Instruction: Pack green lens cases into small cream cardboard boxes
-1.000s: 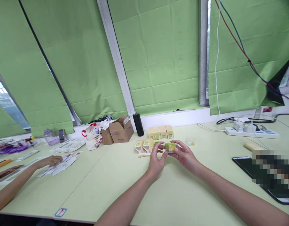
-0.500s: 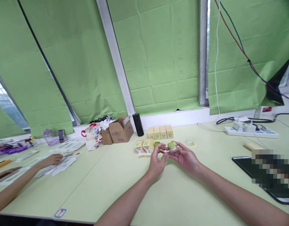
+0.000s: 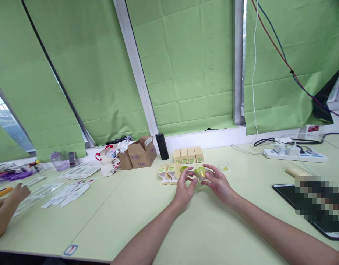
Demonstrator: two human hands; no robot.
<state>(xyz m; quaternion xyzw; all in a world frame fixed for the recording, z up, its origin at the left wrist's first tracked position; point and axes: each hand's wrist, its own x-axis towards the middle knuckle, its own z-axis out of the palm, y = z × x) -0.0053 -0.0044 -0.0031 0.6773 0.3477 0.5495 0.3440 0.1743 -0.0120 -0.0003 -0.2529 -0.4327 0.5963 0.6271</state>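
Note:
Between my two hands is a small clear jar with a green lid point(image 3: 199, 173), held a little above the table and tilted. My left hand point(image 3: 185, 187) has its thumb and fingertips closed at the jar's left side. On the other side my right hand point(image 3: 219, 185) grips it with thumb and fingers curled round. Behind my left fingers another green-lidded item point(image 3: 183, 168) shows only in part. Two opened yellow cartons point(image 3: 169, 173) with green labels stand left of my left hand. Further back, several closed yellow cartons point(image 3: 188, 155) are lined up in a row.
A clear round piece with a yellow spot point(image 3: 223, 166) lies right of my hands. A black cylinder point(image 3: 162, 146) and a cardboard box point(image 3: 143, 152) stand at the back. Right are a power strip point(image 3: 296, 155) and phone point(image 3: 285, 191). At left, a co-worker's hand point(image 3: 18, 193) is near white sheets.
The jar has turned and shifted slightly left between my hands, and my right fingers have changed their hold. The co-worker's hand has moved left, away from the pile of white slips.

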